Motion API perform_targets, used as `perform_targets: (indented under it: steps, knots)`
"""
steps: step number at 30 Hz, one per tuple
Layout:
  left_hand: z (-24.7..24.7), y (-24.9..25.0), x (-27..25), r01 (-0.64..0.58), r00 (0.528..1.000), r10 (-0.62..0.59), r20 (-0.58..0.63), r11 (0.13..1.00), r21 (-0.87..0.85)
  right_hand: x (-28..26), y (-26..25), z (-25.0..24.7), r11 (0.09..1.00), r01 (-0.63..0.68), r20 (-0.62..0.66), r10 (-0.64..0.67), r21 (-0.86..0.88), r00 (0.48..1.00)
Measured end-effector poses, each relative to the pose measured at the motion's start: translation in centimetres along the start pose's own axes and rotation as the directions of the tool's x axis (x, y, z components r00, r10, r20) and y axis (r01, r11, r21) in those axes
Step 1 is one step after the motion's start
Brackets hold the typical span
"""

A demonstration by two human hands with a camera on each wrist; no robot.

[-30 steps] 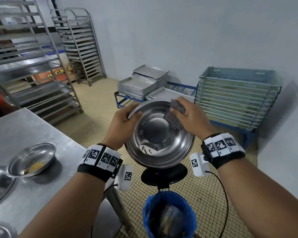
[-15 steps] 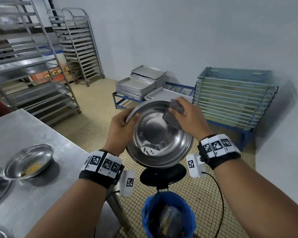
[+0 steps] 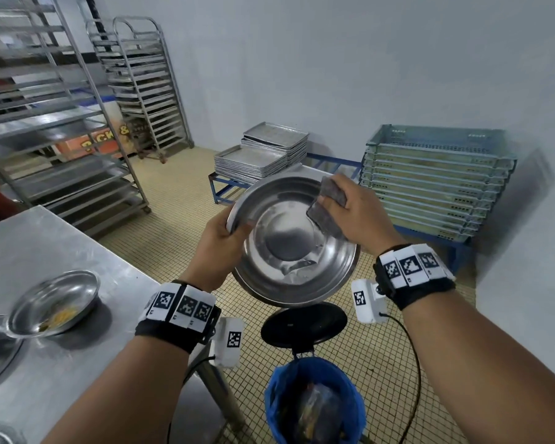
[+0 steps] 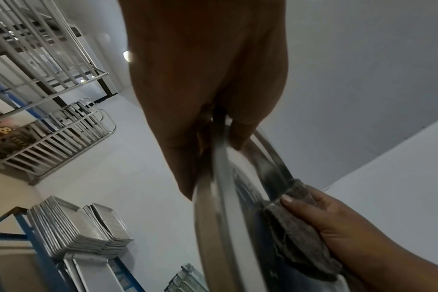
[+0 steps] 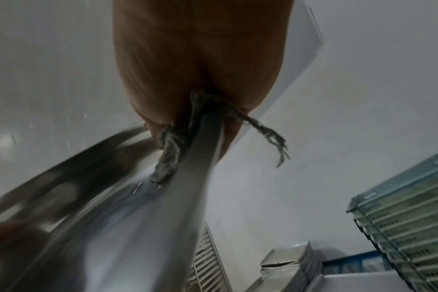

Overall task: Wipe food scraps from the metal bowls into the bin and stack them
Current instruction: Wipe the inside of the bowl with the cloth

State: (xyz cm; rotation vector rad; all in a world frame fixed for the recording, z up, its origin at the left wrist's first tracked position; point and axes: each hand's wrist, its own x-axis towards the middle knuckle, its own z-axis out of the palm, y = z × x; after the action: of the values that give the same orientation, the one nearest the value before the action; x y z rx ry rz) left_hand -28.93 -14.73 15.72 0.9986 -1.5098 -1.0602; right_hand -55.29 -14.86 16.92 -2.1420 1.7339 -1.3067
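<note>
Two hands work over the bin: left hand pinches the tilted metal bowl rim, right hand grips a cloth against it; firm wiping could twist the bowl loose.

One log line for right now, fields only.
left hand: grips bowl rim | right hand: presses cloth on bowl's rim | bowl: tilted over bin

— What is the person wearing?
— Both forearms are showing bare; black wristbands carrying white square-coded tags are circling each wrist.
— And under the wrists?
— White camera boxes are hanging, one trailing a black cable.
</note>
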Motion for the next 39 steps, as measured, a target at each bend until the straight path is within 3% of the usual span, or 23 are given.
perform_targets:
  steps: [8,11,20,23,27,31,35,37,39]
  knots:
    - [0.3,-0.1,-1.0,-0.068,0.973,0.05,-0.226,0.995,-0.071,-4.1,-0.3,3.0,0.961,-0.158,-0.136,0.191,0.227,0.972]
    - [0.3,-0.7,-1.5,-0.06,0.985,0.054,-0.164,0.998,-0.034,-3.1,-0.4,2.1,0.969,-0.15,-0.094,0.171,0.198,0.981]
    - [-0.2,0.2,-1.8,-0.03,0.996,0.031,0.09,1.0,-0.004,-0.3,-1.2,-0.3,0.996,0.058,0.082,-0.064,0.071,0.995]
    - [-0.1,0.4,-1.7,-0.053,0.998,0.054,0.037,0.998,-0.015,-0.5,-1.5,0.4,0.995,0.043,0.056,-0.049,0.093,0.997]
    - [-0.2,-0.2,-1.7,-0.094,0.991,0.088,-0.102,0.994,-0.049,-2.2,-0.7,1.8,0.978,-0.072,-0.067,0.087,0.194,0.994]
    - [-0.2,-0.4,-2.1,-0.085,0.987,0.08,-0.14,0.996,-0.028,-3.7,0.3,2.8,0.97,-0.142,-0.065,0.157,0.198,0.985]
    - [0.2,-0.5,-2.6,-0.05,0.999,0.049,-0.023,0.999,-0.004,-1.5,-1.0,1.2,0.999,0.043,0.05,-0.044,0.029,0.998]
    - [0.5,-0.5,-2.6,-0.063,0.998,0.062,-0.02,0.998,-0.014,-0.2,-2.0,0.4,0.988,0.141,0.11,-0.134,-0.059,0.985]
    - [0.6,-0.4,-2.5,-0.091,0.995,0.089,-0.052,0.995,-0.045,0.3,-2.4,0.1,0.987,0.156,0.099,-0.151,-0.048,0.984]
